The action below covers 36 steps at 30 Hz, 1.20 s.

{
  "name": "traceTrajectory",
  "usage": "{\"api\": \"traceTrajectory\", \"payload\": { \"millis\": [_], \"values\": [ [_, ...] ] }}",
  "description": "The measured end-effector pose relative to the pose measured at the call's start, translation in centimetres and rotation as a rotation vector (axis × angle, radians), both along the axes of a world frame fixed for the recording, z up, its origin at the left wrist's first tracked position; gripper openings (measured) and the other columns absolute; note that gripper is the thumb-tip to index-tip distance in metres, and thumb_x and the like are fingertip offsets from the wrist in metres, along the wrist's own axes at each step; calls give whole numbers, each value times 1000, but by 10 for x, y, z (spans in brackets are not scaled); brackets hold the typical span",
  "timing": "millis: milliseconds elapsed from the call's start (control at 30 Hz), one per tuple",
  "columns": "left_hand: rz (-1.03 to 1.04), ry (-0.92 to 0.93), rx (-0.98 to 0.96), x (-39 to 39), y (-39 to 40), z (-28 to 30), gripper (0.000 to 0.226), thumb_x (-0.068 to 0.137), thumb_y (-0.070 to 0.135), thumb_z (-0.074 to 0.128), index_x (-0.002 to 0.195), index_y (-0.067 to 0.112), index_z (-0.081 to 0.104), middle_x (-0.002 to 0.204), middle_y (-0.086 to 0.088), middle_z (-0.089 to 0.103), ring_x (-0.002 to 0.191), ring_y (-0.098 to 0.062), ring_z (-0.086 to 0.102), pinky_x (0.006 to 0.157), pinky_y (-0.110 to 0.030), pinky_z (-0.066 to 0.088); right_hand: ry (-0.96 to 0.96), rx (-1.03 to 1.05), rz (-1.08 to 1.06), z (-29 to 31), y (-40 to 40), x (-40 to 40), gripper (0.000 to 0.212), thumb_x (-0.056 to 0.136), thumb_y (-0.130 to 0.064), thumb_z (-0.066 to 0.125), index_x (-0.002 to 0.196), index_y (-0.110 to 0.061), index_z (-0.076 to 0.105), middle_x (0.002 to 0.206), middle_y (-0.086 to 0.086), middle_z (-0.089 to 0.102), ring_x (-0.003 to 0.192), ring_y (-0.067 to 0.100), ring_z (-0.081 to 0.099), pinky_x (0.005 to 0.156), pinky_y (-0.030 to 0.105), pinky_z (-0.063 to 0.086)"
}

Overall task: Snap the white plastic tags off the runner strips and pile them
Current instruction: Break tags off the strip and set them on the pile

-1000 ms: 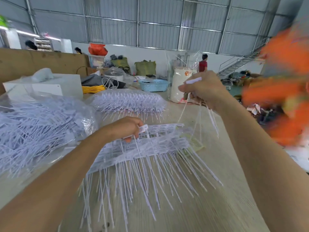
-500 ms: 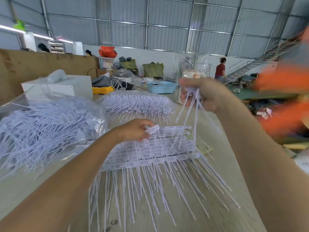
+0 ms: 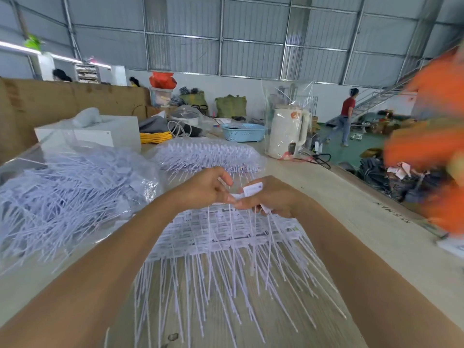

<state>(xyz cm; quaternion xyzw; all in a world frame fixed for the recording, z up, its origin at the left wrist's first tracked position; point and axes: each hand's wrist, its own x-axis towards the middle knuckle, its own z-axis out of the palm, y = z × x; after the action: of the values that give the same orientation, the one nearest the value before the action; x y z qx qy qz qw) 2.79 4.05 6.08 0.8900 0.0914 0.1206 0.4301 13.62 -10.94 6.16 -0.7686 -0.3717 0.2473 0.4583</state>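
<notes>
Over the pale wooden tabletop [image 3: 351, 197], both hands meeting just above the far edge of the flat sheet of white plastic tags joined on runner strips [image 3: 221, 237], long thin tails fanning toward the camera; right hand [image 3: 273, 197] curled round a small bunch of loose white tags [image 3: 253, 190], heads poking up past the knuckles, tails hanging down over the sheet; left hand [image 3: 203, 189] with fingers bent, fingertips pinching at the same bunch, apparently passing in or squaring up a freshly snapped tag; left of the sheet, a large heap of freed white tags on clear plastic film [image 3: 62, 194]; beyond the sheet, a clear bag of more tag sheets [image 3: 206, 154], then a white electric kettle [image 3: 288, 131] and a light blue plastic basket [image 3: 244, 131]; best done, probably, by bending each tag sharply at its joint with the runner rather than pulling, keeping heads aligned in the right grip so tails stay untangled, then dropping the bunch on the heap at left once full; small dark print on the tag heads, blurred, unreadable; handwritten dark marks on the tabletop right of the sheet, not legible; red mark on the kettle, not readable.
</notes>
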Motion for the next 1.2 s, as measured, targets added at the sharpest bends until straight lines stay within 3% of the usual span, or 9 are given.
{"api": "traceTrajectory", "payload": {
  "millis": [200, 367, 600, 667, 800, 900, 1000, 1100, 1200],
  "values": [
    [55, -31, 72, -2, -4, -2, 6, 88, 17, 65, 85, 12, 64, 75, -1, 63, 70, -7, 57, 59, -6, 41, 27, 80, -48, -4, -2, 4, 25, 63, -8, 86, 58, -15, 62, 51, 3, 58, 41, 11, 47, 37, 16, 31],
    [97, 43, 9, 4, -11, -3, 17, 94, 11, 55, 78, 13, 52, 59, -2, 57, 56, -13, 53, 61, -24, 42, -34, 186, -67, -9, 4, 0, 24, 65, -3, 84, 62, -11, 61, 50, 0, 55, 41, 11, 44, 39, 18, 31],
    [113, 265, -463, -1, -10, 11, 17, 94, 5, 43, 80, 14, 48, 39, 8, 30, 31, -7, 22, 37, -15, 24, -713, 202, -149, -16, 0, 2, 15, 74, -1, 69, 65, 1, 57, 63, 7, 48, 58, 19, 42, 56, 24, 34],
    [100, 231, -411, -4, -7, 11, 18, 94, 5, 46, 78, 12, 51, 42, 5, 38, 34, -8, 27, 40, -18, 27, -542, 282, -210, -16, -10, 12, 23, 78, -2, 68, 66, 9, 52, 64, 12, 44, 55, 18, 39, 53, 29, 36],
    [159, 58, -282, -5, -13, 11, 17, 90, -6, 47, 84, 2, 61, 52, -5, 61, 39, -11, 47, 39, -17, 34, 202, 507, -407, 0, -26, 28, 22, 73, 1, 75, 79, -4, 55, 60, 9, 43, 35, 10, 37, 36, 17, 30],
    [149, 68, -245, 0, -18, 11, 32, 79, -19, 37, 72, -2, 63, 54, -9, 63, 49, -18, 51, 47, -23, 35, 484, 472, -278, 15, -36, 33, 11, 69, 2, 72, 64, -4, 64, 65, 8, 48, 31, 6, 38, 29, 14, 30],
    [66, 53, -190, 5, -25, 10, 35, 73, -20, 37, 70, 2, 64, 67, -14, 63, 59, -20, 54, 52, -24, 41, 479, 338, -106, 19, -37, 25, 21, 70, -3, 70, 50, -9, 68, 62, 6, 55, 35, 5, 40, 29, 12, 29],
    [24, 23, -106, 8, -31, 10, 33, 74, -19, 47, 78, 7, 67, 78, -2, 64, 79, -16, 58, 75, -27, 47, 262, 186, -41, 14, -26, 10, 11, 74, -1, 73, 67, -5, 67, 56, 3, 59, 38, 7, 43, 32, 15, 30],
    [-9, 34, -32, 6, -33, 11, 26, 77, -16, 55, 81, 8, 63, 73, -1, 60, 69, -11, 56, 65, -21, 47, 90, 67, -24, 4, -16, 1, 17, 69, -6, 80, 72, -8, 63, 54, 1, 58, 42, 10, 45, 39, 19, 31]
  ]
}}
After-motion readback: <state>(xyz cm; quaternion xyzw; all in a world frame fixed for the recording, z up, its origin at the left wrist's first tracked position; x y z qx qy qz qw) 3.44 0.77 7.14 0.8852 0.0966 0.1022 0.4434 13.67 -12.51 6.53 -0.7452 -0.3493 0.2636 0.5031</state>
